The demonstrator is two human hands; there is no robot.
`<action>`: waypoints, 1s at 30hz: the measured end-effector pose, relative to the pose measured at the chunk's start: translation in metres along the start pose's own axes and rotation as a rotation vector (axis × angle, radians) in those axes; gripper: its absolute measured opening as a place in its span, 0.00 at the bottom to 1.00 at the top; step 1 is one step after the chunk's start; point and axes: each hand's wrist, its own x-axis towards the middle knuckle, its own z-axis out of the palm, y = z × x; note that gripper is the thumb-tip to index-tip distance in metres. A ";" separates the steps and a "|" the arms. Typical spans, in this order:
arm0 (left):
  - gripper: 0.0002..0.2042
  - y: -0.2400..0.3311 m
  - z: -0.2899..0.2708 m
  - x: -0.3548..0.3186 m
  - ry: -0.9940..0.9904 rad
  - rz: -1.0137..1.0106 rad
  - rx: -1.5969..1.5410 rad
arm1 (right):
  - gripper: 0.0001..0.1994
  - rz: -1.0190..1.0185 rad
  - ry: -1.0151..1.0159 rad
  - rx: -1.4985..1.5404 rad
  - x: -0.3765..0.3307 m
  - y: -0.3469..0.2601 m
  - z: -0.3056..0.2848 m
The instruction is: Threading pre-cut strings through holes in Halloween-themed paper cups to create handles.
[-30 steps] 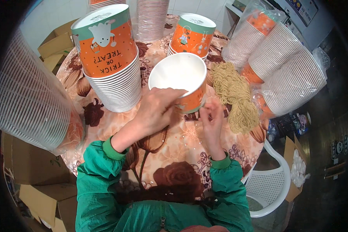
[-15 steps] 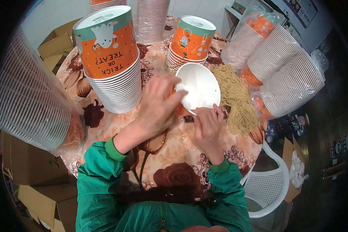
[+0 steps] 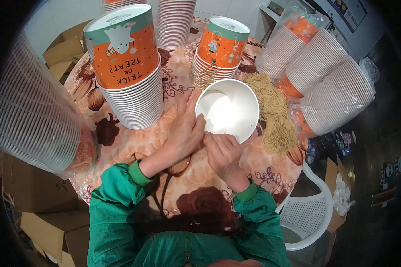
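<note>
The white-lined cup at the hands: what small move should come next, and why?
Probably a light steadying press from the left hand on the cup: that hand lies at the cup's left side, while the right hand has bent fingers at the near rim, which could nudge it. What they pinch, if anything, is hidden.
</note>
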 end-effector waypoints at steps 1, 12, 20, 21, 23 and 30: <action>0.28 0.002 -0.003 0.003 -0.001 0.000 -0.002 | 0.14 -0.018 -0.029 0.011 0.000 0.001 0.000; 0.25 0.004 -0.022 0.020 0.104 0.055 -0.013 | 0.12 0.046 -0.027 -0.234 0.000 0.023 -0.018; 0.38 0.009 0.014 -0.008 0.045 0.119 0.072 | 0.06 0.158 -0.027 0.074 -0.005 0.005 -0.003; 0.38 0.009 0.013 -0.007 0.045 0.119 0.070 | 0.06 0.159 -0.028 0.073 -0.003 0.003 -0.002; 0.36 0.007 0.009 -0.004 0.022 0.125 0.087 | 0.07 0.115 0.025 0.126 0.001 -0.002 0.001; 0.32 -0.001 -0.015 0.010 0.070 0.234 0.245 | 0.13 0.000 -0.063 0.063 -0.001 0.002 0.002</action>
